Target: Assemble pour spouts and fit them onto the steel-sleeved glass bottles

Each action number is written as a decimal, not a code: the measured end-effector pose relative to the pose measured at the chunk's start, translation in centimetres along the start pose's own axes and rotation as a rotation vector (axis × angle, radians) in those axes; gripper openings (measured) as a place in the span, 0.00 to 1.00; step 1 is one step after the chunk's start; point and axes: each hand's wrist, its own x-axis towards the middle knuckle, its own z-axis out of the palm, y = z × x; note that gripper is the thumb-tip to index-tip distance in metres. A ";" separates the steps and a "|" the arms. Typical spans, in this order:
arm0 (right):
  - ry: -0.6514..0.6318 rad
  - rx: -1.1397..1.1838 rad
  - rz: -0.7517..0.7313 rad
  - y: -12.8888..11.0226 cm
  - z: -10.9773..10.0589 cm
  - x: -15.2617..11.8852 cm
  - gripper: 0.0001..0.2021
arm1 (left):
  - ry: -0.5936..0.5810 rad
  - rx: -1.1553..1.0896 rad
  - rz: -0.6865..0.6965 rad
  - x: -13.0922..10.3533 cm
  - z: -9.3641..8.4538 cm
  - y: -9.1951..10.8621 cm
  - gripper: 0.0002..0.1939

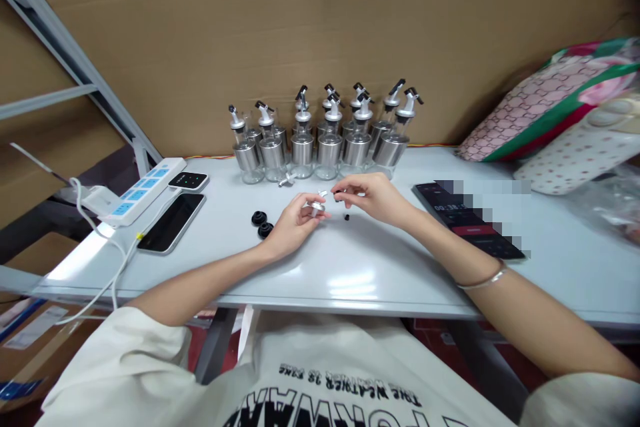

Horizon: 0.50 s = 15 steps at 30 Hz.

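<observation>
My left hand [299, 221] is closed around a silver pourer spout [317, 206], held just above the table. Close to the spout's tip, my right hand [367, 195] pinches a small black cap [337, 197] between thumb and fingers. Another tiny black cap [347, 217] lies on the table below my right hand. To the left of my left hand are a black rubber stopper [259, 218] and a second black stopper [265, 231]. A loose silver spout [287, 179] rests in front of the bottles. Several glass-and-steel bottles [303, 147] stand behind, many topped with pourers.
On the left lie a phone [171, 223], a small black-faced device [189, 180] and a white power strip [149, 191] with cables. A phone with a running timer [467, 220] lies at right. Farther right are a patterned bag [525, 107] and a dotted white item [575, 147]. Cardboard [200, 47] stands behind.
</observation>
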 end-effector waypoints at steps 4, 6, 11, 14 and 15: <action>0.040 -0.086 -0.091 -0.1 0.2 0.0 0.15 | -0.013 -0.040 0.007 -0.1 0.1 0.1 0.12; 0.069 -0.097 -0.117 -0.3 0.4 0.0 0.16 | -0.026 -0.037 0.019 -0.2 0.1 0.1 0.12; 0.102 0.068 -0.022 -0.5 0.8 -0.2 0.14 | -0.030 0.093 0.066 -0.3 -0.1 0.1 0.13; 0.148 0.215 0.063 -0.6 1.0 -0.4 0.13 | -0.022 0.134 0.084 -0.4 -0.1 0.3 0.14; 0.156 0.246 0.077 -0.7 1.1 -0.4 0.13 | -0.020 0.147 0.088 -0.4 -0.1 0.3 0.13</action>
